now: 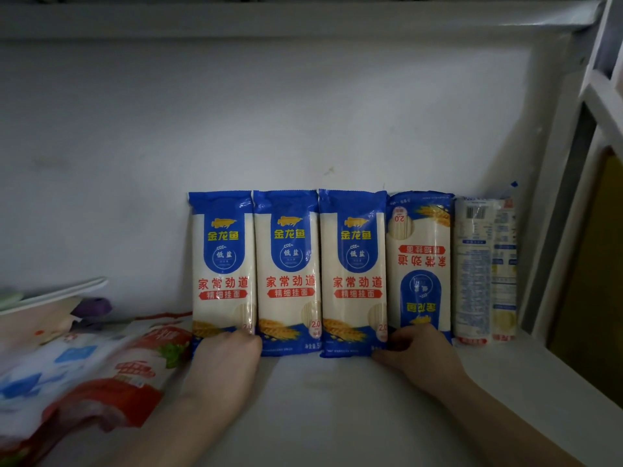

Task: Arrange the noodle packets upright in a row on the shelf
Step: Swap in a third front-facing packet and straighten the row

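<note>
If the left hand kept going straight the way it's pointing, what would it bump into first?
The left hand points toward the back of the shelf and already touches the bottom of the leftmost noodle packet. Going on, it would push into that packet first, and then probably the white back wall behind it.
</note>
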`<state>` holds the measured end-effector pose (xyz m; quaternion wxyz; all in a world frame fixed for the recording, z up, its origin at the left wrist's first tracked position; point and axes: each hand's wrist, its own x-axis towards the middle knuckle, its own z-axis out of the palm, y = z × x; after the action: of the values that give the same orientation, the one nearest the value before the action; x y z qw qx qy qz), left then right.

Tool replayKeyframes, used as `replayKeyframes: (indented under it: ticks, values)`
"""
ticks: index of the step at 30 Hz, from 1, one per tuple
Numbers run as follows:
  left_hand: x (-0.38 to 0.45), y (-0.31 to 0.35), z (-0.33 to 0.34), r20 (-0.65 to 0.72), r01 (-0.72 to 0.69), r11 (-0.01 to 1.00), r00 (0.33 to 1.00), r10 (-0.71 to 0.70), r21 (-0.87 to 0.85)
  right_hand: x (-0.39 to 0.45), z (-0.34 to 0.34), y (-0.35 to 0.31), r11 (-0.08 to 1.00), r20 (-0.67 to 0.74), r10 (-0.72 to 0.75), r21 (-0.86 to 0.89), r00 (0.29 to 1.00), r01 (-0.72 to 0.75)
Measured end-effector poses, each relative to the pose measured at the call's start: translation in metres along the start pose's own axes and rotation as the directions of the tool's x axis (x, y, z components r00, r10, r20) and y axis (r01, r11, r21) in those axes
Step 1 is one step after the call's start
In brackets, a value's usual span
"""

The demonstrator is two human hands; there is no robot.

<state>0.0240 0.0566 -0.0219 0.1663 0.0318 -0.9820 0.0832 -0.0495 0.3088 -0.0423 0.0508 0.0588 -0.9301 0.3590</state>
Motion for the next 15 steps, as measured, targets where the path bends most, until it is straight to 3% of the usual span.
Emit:
replayKeyframes:
  ticks: [3,7,15]
  values:
    - [0.002,-0.001,0.002,0.102,-0.036,0.996,0.994,0.028,0.076,0.001,0.001,0.000,1.000,-0.012,0.009,0.006,1.000,-0.009]
    - [0.002,-0.005,0.006,0.054,-0.137,0.987,0.990,0.133,0.080,0.001,0.002,0.001,1.000,-0.027,0.011,0.005,1.000,-0.011]
    - [0.008,-0.008,0.014,-0.071,-0.136,0.989,0.988,0.140,0.064,-0.001,0.003,0.000,1.000,-0.032,0.004,-0.018,0.999,-0.005]
